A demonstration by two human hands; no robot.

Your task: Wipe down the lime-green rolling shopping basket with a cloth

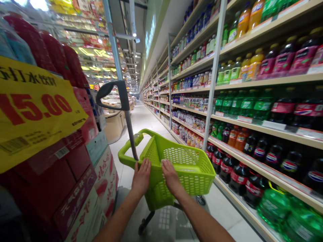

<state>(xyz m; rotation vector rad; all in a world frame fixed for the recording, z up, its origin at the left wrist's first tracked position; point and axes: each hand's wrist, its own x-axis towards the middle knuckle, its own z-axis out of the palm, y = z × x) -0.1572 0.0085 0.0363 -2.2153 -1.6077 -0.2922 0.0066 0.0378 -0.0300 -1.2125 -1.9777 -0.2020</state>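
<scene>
A lime-green plastic shopping basket (191,168) on wheels stands in the aisle just ahead of me, with nothing visible inside. My left hand (141,175) grips its near rim on the left, fingers curled over the edge. My right hand (171,175) grips the same rim a little to the right. A grey pull handle (118,97) rises on a slanted pole (131,134) from the basket's left side, above my left hand.
Shelves of soft-drink bottles (264,107) run along the right side. On the left is a stack of red cartons (75,188) with a yellow price sign (32,107) reading 15.00. The tiled aisle (143,117) stretches ahead between them.
</scene>
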